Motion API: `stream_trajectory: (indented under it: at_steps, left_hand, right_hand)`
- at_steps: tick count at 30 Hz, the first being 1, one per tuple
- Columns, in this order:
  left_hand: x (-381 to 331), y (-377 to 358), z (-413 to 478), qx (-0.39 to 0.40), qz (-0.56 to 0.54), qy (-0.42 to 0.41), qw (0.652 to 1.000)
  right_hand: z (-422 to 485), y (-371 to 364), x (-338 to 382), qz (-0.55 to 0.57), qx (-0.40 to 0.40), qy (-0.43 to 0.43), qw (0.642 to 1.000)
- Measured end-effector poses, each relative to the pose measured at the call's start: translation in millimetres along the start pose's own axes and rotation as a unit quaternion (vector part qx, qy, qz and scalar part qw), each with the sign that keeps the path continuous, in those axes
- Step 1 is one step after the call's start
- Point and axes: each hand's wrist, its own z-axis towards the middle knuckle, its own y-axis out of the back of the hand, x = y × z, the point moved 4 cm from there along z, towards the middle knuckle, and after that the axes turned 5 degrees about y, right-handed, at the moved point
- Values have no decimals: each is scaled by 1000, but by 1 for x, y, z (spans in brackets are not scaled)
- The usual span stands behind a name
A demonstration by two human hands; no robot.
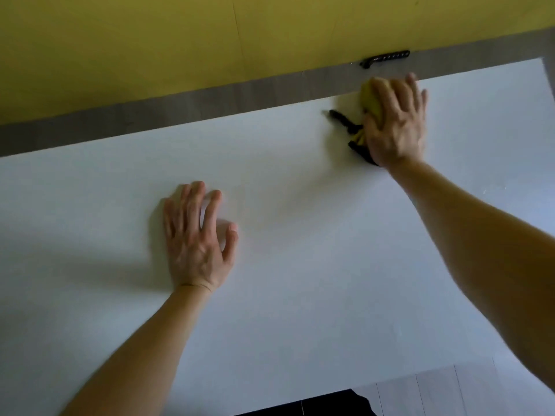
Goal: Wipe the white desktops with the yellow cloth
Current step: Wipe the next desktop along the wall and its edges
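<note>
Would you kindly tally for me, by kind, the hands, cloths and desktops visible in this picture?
Hands: 2, the left hand and the right hand
Yellow cloth: 1
White desktop: 1
Total: 4

Bunched yellow cloth [369, 98] with black trim, on the white desktop [300, 235] near its far edge.

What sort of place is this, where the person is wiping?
Probably an office or study workspace, though little shows. A broad white desktop runs along a yellow divider panel, a black ribbed strip sits behind it, and pale plank flooring lies below.
</note>
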Motion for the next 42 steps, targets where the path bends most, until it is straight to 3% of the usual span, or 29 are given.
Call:
stream_trajectory:
  at_steps: [2, 3, 5, 7, 9, 12, 15, 18, 20, 23, 25, 28, 32, 35, 38, 42]
  left_hand:
    - [0, 0, 2, -5, 3, 0, 1000]
    - [-1, 2, 1, -5, 2, -1, 1000]
    - [-2, 3, 0, -9, 3, 0, 1000]
    - [-3, 5, 1, -8, 7, 4, 1000]
    - [-2, 5, 0, -8, 5, 6, 1000]
    - [-1, 3, 1, -5, 4, 3, 1000]
    - [0, 1, 1, -2, 4, -1, 1000]
    - [1, 0, 0, -3, 3, -1, 1000]
    - [0, 2, -2, -10, -1, -2, 1000]
    - [1, 1, 0, -31, -1, -8, 999]
    - [2, 1, -1, -44, 3, -4, 999]
    - [-1, 3, -1, -35, -5, -5, 999]
    - [0, 3, -1, -26, -8, -4, 1000]
    - [1, 0, 0, -25, -7, -3, 1000]
    - [2, 1, 0, -30, -9, -3, 999]
    - [1, 1, 0, -35, -3, -11, 999]
  right_hand:
    - [-2, -5, 16, -9, -7, -64, 998]
    - [-13, -11, 42, -9, -4, -52, 999]
    - [-42, -31, 114, 16, 14, 70, 997]
    - [-74, -47, 174, 31, 57, 228, 971]
    - [-79, -44, 181, 30, 80, 297, 951]
    - [-52, -22, 106, 4, 56, 248, 967]
    - [-33, 8, 7, -22, 22, 77, 997]
    - [-42, 4, 20, -32, 4, -7, 999]
    - [-72, -12, 86, -8, 8, 35, 999]
    - [-133, -38, 194, 61, 61, 216, 973]
    - [-152, -38, 217, 94, 86, 271, 954]
    - [-133, -22, 154, 94, 55, 245, 964]
    - [-98, 13, 14, 26, 18, 35, 999]
    - [-93, 14, 9, 4, -2, -26, 1000]
    - [-133, -9, 85, 39, 5, 12, 999]
    - [-197, -32, 184, 92, 59, 187, 976]
